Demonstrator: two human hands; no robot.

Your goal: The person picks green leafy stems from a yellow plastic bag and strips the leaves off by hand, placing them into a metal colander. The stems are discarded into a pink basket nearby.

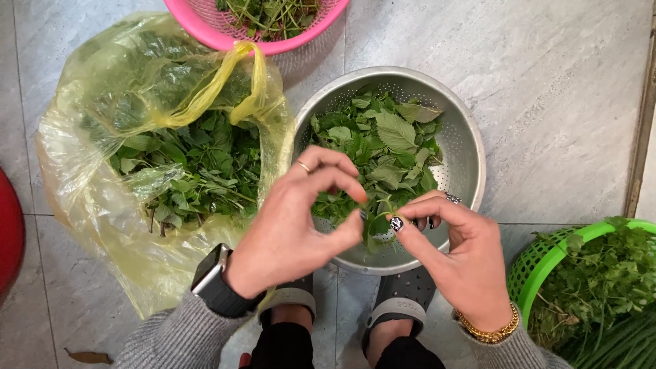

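- Over the near rim of the steel colander (471,147), both hands meet w/ a small leafy sprig (378,224) pinched between them.
- Left hand (307,219): thumb + forefinger closed on the sprig's left side, other fingers curled loose; ring on one finger, dark watch at the wrist.
- Right hand (454,256): thumb + forefinger nipping the sprig from the right, painted nails, gold bracelet at the wrist.
- Sprig hangs roughly upright, tip pointing down toward the colander's floor; both hands about equally near, one each side, fingertips almost touching.
- Directly below and beyond the hands: picked green leaves (386,147) heaped in the colander, mostly toward its far + middle part.
- Near edge of view: two sandalled feet (400,301) on the tiled floor (560,89), toes just under the colander's near rim.
- Left of the colander, touching it: yellow plastic bag (89,205), open, full of stemmed greens (198,164) — closer to the left hand.
- Right, near corner: green basket (540,263) w/ other herbs, apart from the colander.
- Far edge: pink basket (225,31) holding stalks, just beyond the bag's handles.
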